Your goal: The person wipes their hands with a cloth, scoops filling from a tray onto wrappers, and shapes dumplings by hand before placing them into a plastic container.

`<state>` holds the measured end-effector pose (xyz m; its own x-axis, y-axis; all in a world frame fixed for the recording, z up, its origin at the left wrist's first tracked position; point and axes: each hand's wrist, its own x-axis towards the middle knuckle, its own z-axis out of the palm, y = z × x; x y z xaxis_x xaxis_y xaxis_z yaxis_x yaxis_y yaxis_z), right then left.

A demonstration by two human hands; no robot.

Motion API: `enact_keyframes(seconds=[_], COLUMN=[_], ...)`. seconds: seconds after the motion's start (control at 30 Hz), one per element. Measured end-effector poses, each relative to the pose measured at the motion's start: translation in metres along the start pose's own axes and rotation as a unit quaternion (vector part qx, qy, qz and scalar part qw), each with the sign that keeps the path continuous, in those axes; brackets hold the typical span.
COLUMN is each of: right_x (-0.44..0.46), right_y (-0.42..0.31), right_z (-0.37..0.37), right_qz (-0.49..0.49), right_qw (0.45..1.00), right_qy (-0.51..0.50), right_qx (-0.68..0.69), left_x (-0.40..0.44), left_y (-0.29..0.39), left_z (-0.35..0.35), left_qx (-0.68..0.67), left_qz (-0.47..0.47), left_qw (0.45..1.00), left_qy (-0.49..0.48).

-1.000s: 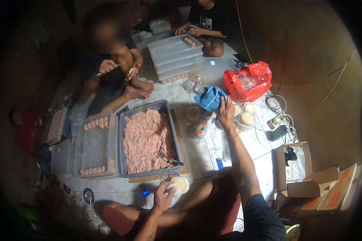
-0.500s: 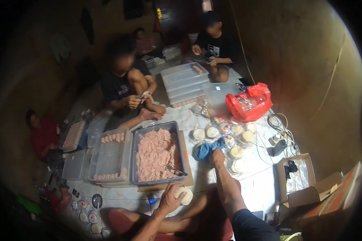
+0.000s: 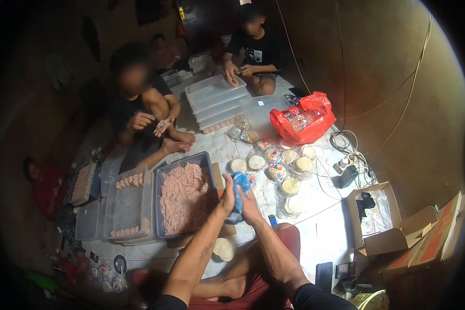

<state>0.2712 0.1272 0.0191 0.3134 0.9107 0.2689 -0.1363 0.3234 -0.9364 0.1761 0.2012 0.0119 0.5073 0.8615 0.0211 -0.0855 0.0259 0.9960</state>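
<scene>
A blue cloth [image 3: 239, 185] is pressed between my two hands in front of me. My left hand [image 3: 226, 197] holds it from the left, and my right hand [image 3: 250, 205] clasps it from the right. Below my hands, a stack of pale round wrappers [image 3: 224, 249] rests on the floor near my crossed legs. Just left of my left hand stands a grey tub [image 3: 158, 219] of pink minced filling [image 3: 185, 199]. Several more stacks of pale round wrappers [image 3: 290, 186], some in clear plastic, lie beyond my right hand.
Clear plastic boxes [image 3: 130, 206] with shaped pink pieces stand left of the tub. Lidded boxes [image 3: 217, 98] are stacked ahead, beside a red plastic bag [image 3: 305, 121]. An opened cardboard box [image 3: 377, 217] and cables [image 3: 364, 160] lie right. Other people sit working around.
My left hand has let go of the wrapper stack, now on the floor, and joined my right hand on the cloth. The cloth has come nearer, off the floor. The view has shifted.
</scene>
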Motion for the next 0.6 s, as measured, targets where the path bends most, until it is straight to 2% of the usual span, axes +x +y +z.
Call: enact_keyframes(seconds=[0.07, 0.1, 0.13, 0.17, 0.2, 0.23, 0.3, 0.33, 0.37, 0.4, 0.43, 0.47, 0.5, 0.53, 0.57, 0.6], right_x=[0.008, 0.019, 0.020, 0.019, 0.027, 0.029, 0.030, 0.030, 0.030, 0.027, 0.025, 0.026, 0.026, 0.025, 0.027, 0.025], right_y=[0.022, 0.025, 0.029, 0.036, 0.049, 0.048, 0.043, 0.035, 0.027, 0.014, 0.008, 0.015, 0.016, 0.015, 0.015, 0.006], right_z=[-0.020, -0.027, -0.036, -0.042, -0.046, -0.045, -0.039, -0.033, -0.027, -0.021, -0.017, -0.022, -0.032, -0.045, -0.053, -0.052], right_qz=[0.082, 0.080, 0.054, 0.031, 0.060, 0.063, 0.094, 0.074, 0.074, 0.128, 0.178, 0.135, 0.136, 0.188, 0.235, 0.246], right_qw=[0.989, 0.989, 0.997, 0.983, 0.977, 0.977, 0.962, 0.965, 0.966, 0.970, 0.939, 0.954, 0.954, 0.944, 0.925, 0.924], right_qy=[-0.007, 0.004, 0.061, 0.111, 0.151, 0.152, 0.231, 0.240, 0.235, 0.180, 0.119, 0.024, 0.022, -0.060, -0.142, -0.143], right_qx=[0.122, 0.123, -0.008, -0.140, -0.137, -0.134, -0.109, -0.075, -0.075, 0.099, 0.270, 0.265, 0.265, 0.265, 0.263, 0.255], left_x=[-0.025, -0.034, -0.047, -0.064, -0.068, -0.069, -0.072, -0.067, -0.057, -0.045, -0.036, -0.020, -0.004, 0.008, 0.018, 0.023], left_y=[-0.009, -0.009, 0.000, 0.015, 0.028, 0.033, 0.039, 0.043, 0.049, 0.059, 0.067, 0.051, 0.034, 0.023, 0.021, 0.025], left_z=[0.023, 0.029, 0.039, 0.045, 0.046, 0.047, 0.042, 0.038, 0.033, 0.030, 0.025, 0.012, -0.002, -0.012, -0.015, -0.012], left_qx=[0.100, 0.123, 0.120, 0.190, 0.262, 0.264, 0.349, 0.350, 0.350, 0.385, 0.416, 0.414, 0.411, 0.532, 0.635, 0.755], left_qz=[0.034, 0.036, 0.023, -0.036, -0.085, -0.087, -0.024, 0.001, 0.001, -0.072, -0.145, -0.172, -0.198, -0.079, 0.046, 0.047], left_qw=[0.994, 0.992, 0.992, 0.979, 0.954, 0.953, 0.935, 0.935, 0.936, 0.916, 0.889, 0.885, 0.880, 0.820, 0.730, 0.595], left_qy=[0.018, 0.008, -0.001, -0.061, -0.117, -0.117, -0.063, -0.049, -0.044, -0.086, -0.126, -0.129, -0.131, -0.193, -0.247, -0.272])
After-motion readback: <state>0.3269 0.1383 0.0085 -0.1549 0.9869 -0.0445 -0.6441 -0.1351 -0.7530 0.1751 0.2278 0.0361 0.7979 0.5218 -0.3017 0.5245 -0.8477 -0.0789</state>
